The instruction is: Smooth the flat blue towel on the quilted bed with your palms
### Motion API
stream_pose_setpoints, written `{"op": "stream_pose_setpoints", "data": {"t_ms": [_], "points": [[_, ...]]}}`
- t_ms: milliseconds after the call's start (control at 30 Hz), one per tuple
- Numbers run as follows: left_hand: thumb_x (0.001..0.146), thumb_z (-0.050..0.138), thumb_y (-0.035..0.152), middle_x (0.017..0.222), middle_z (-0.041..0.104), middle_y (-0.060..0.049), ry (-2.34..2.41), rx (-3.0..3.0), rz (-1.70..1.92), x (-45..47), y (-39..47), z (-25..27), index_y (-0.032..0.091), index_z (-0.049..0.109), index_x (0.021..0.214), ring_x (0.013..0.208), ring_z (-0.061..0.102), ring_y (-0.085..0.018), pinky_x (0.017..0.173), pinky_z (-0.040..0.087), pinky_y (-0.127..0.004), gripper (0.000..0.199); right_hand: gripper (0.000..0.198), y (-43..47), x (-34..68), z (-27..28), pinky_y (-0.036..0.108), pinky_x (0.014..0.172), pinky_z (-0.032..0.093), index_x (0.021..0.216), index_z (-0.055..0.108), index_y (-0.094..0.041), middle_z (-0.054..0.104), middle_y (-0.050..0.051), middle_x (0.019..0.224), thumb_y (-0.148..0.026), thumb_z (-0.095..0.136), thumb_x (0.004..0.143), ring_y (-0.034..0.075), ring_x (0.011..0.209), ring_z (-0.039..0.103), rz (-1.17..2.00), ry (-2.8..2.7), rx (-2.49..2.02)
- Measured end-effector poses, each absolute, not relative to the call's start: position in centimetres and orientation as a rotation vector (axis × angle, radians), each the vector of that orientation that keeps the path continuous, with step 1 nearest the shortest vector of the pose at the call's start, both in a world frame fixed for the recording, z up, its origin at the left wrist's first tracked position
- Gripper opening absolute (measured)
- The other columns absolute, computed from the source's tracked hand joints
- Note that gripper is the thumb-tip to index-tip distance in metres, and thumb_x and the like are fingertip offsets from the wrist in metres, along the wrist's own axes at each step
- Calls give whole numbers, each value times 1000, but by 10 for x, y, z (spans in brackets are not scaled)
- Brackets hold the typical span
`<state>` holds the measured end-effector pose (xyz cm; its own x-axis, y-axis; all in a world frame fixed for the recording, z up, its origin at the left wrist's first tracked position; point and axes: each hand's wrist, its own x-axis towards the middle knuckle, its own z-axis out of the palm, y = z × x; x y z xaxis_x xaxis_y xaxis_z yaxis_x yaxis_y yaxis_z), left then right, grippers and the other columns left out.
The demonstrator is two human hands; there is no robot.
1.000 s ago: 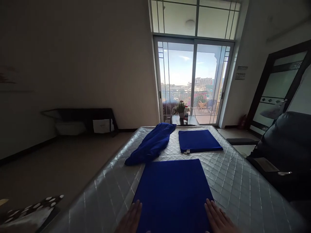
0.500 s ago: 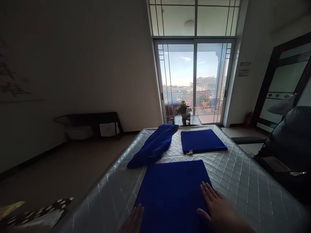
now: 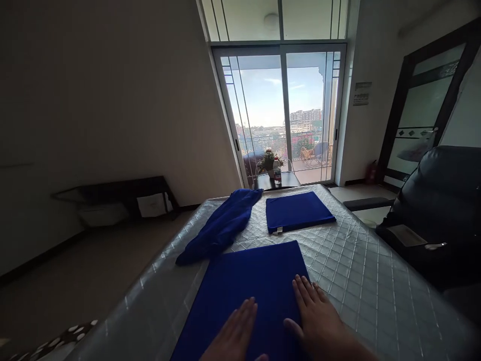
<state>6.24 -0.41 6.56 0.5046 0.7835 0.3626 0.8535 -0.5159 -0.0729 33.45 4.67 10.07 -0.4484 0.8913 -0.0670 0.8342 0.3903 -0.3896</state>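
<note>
A flat rectangle of blue cloth (image 3: 251, 271) lies in front of me on a quilted silver mattress (image 3: 345, 265). My left hand (image 3: 236, 331) is over the middle of the cloth's near part, fingers straight and held together. Along the cloth's right edge rests my right hand (image 3: 315, 311), palm down, with the thumb spread away from the fingers. Neither hand grips anything. Farther off, a smaller folded blue cloth (image 3: 298, 210) with a white tag lies flat. To its left is a crumpled blue cloth (image 3: 221, 225), whose near end meets the large cloth's far left corner.
Beyond the mattress stands a small dark table (image 3: 285, 181) with a potted plant (image 3: 268, 160) and a bottle (image 3: 277, 171). A black chair (image 3: 447, 200) is at the right. A dark low rack (image 3: 124, 195) stands by the left wall.
My left hand has moved right, from the cloth's left edge onto its middle. The right hand stays at the right edge. My view has shifted slightly to the right.
</note>
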Motion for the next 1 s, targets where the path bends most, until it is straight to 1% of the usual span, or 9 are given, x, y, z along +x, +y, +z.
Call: {"op": "stream_pose_setpoints", "data": {"t_ms": [67,100,200,300,433,600,767,867,1000], "points": [[95,51,60,154,50,-7,-1289,-2595,-398,101,17,76,30,-15,157,135,58,-26,103,59,-37,96,80,48,335,93,57,125,21,155,30,-6,19,16,163,-59,41,97,34,153,21,519,-2500,-1538],[97,48,59,156,47,-9,-1296,-2629,-389,119,27,78,27,-11,158,139,53,-27,107,57,-41,90,76,50,335,88,57,125,22,155,30,-6,20,15,163,-54,42,97,34,153,21,495,-2513,-1536],[101,41,55,160,42,-12,-1386,-2712,-415,162,51,77,23,10,161,147,42,-28,114,50,-48,75,70,55,333,70,56,124,25,156,30,-11,22,12,163,-35,48,93,33,152,24,387,-2531,-1511],[101,41,54,161,41,-12,-1436,-2729,-491,176,63,69,22,20,161,148,40,-28,116,49,-48,71,70,59,333,57,56,123,29,157,30,-16,25,10,163,-28,48,91,32,151,27,297,-2497,-1450],[100,43,56,161,41,-11,-1470,-2674,-465,161,63,60,24,22,161,147,41,-28,116,48,-47,72,66,58,336,62,56,124,26,157,30,-14,23,12,163,-43,40,99,32,152,24,403,-2499,-1458],[99,44,58,161,40,-9,-1634,-2556,-310,122,57,65,26,33,157,146,42,-26,117,46,-42,68,77,52,340,92,56,126,19,156,27,-9,16,13,164,-60,34,99,33,154,17,597,-2502,-1528],[101,35,58,163,37,-7,-2014,-2366,-201,60,51,73,24,37,156,149,37,-24,120,39,-43,65,83,50,338,110,54,126,16,157,23,-9,12,13,164,-65,36,97,32,154,14,676,-2503,-1602],[102,33,53,162,40,-6,-2192,-2169,-278,16,49,69,26,38,156,150,36,-24,120,37,-46,60,83,50,337,107,53,127,16,157,19,-10,10,11,165,-65,35,98,31,154,12,670,-2504,-1622],[102,29,54,163,40,-10,-2347,-2011,-392,-19,48,62,19,39,156,151,34,-25,120,36,-45,65,80,51,335,94,53,127,18,157,23,-13,14,10,165,-65,36,98,30,154,16,568,-2466,-1625]]}}
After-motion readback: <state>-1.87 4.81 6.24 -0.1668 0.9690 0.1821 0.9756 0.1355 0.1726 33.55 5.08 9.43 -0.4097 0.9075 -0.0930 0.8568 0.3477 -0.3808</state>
